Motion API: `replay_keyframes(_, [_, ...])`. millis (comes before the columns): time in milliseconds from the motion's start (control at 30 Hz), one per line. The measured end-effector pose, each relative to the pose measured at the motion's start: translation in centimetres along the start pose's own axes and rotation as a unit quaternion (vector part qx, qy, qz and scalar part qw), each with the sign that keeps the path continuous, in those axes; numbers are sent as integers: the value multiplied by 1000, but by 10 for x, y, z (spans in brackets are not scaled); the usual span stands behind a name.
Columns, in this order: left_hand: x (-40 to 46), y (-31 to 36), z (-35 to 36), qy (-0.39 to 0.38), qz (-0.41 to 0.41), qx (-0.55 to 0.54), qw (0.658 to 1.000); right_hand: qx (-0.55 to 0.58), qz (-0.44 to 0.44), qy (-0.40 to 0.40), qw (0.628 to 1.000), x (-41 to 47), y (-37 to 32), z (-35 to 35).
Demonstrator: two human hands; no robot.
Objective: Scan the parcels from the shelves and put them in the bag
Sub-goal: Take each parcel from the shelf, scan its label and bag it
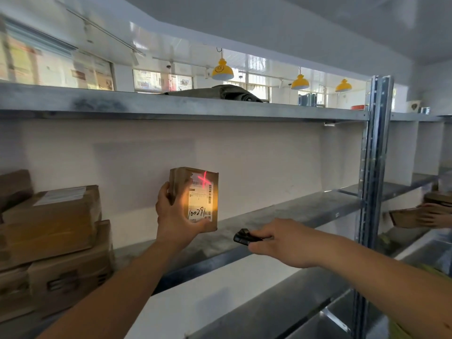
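Just left of the frame's centre, the left hand grips a small cardboard parcel, thumb curled over its left edge and fingers wrapped under its lower end, holding it upright above the shelf. The parcel's white label faces the camera, lit by a warm glow, with a red cross of light falling on its upper part and a handwritten number across its lower part. To the right and a little lower, the right hand is closed around a small black scanner, whose front end points left toward the parcel; the two are apart, with bare shelf between them.

At the left edge of the frame, a stack of brown boxes sits on the same shelf, the top one bearing a pale label. A white wall panel fills the back of the shelf bay. Across the upper middle of the frame runs a second metal shelf, with a dark folded cloth lying on top. Behind it hang three yellow lamps in front of windows. A grey metal upright stands at the right, and beyond it, at the right edge, another person's hand holds a flat brown package, both blurred.
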State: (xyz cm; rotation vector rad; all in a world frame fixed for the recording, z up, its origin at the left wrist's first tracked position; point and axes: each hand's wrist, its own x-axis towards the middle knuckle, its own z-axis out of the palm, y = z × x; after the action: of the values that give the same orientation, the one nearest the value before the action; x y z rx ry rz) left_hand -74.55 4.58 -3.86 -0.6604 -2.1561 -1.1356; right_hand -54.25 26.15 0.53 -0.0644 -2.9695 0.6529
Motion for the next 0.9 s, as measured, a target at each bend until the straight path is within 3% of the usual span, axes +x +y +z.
replay_keyframes(233, [3,-9,5,3,-9,5,1000,-24,-9,-32,999,4,15,-6])
replay_keyframes(500, [-6,-8,3,12,1,-43,999,-46,-5,-8,999,16,27,-2])
replay_keyframes(900, [-57,-1,-34,-91,-6,-124,988,30,29,74,996,-10,5,55])
